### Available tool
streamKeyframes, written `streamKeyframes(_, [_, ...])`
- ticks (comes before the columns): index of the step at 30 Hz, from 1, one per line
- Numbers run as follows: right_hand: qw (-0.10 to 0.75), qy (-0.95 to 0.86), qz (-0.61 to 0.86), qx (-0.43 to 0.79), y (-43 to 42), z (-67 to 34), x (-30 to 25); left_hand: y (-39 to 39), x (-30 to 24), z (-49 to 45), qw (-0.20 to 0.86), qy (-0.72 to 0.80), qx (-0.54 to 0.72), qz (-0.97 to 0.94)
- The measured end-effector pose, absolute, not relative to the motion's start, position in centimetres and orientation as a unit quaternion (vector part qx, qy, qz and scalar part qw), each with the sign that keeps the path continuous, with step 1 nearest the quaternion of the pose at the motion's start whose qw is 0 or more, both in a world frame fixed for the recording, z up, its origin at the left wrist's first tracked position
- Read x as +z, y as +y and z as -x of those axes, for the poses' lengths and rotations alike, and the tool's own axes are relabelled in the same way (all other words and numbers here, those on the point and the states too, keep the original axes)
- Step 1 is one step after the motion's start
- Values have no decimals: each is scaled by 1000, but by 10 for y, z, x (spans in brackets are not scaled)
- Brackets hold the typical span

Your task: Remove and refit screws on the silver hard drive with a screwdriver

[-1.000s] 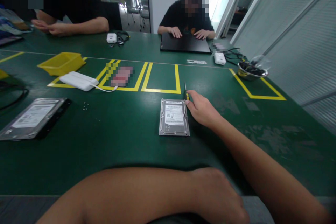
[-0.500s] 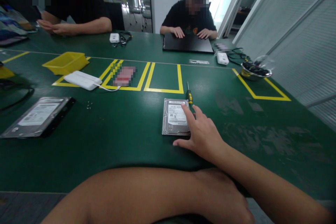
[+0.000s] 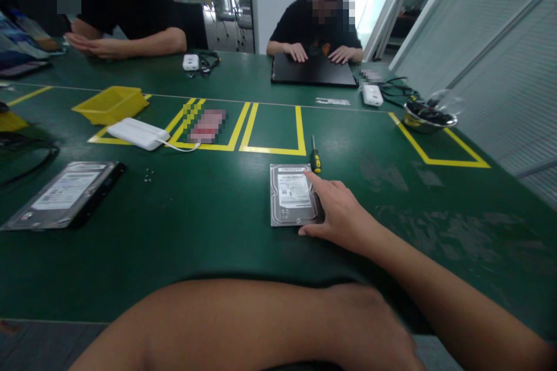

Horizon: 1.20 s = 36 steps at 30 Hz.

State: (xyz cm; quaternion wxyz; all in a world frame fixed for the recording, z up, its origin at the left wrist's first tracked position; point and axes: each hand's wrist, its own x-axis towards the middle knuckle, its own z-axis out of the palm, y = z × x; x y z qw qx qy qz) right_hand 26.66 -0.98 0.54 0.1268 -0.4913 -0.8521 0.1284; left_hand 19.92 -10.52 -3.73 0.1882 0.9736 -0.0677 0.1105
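Note:
A silver hard drive [image 3: 290,194] with a white label lies flat on the green table [image 3: 209,226]. My right hand [image 3: 343,217] grips its right side, the index finger along the far right corner and the thumb at the near right corner. A small screwdriver [image 3: 315,157] with a yellow and black handle lies just beyond the drive, apart from my fingers. My left forearm lies across the near table edge. Only the back of my left hand [image 3: 369,330] shows; its fingers are hidden.
A second hard drive [image 3: 65,192] lies at the left, with tiny screws [image 3: 148,173] near it. Beyond are a white box with a cable [image 3: 137,133], a yellow bin [image 3: 111,103] and yellow tape squares. A metal bowl [image 3: 429,116] stands far right. Two other people sit opposite, one at a black laptop [image 3: 313,72].
My right hand left the screwdriver on the table, came back toward me and settled on the drive's right side. The left arm has stayed still.

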Motion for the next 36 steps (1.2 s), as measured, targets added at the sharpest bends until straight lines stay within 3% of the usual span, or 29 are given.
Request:
streamKeyframes(15, [76,-851,450,261,21,-263,29,-101,-25,-200,191,-58,33,-979])
streamKeyframes(18, [103,-843,474,234,10,-250,31,-102,-29,-201,197,-62,37,-978])
streamKeyframes(27, [78,-851,518,39,-4,-191,31,-105,-35,-200,148,-80,109,-980])
streamKeyframes(36, [52,-856,515,13,9,-180,19,-106,-47,-205,128,-111,169,-971])
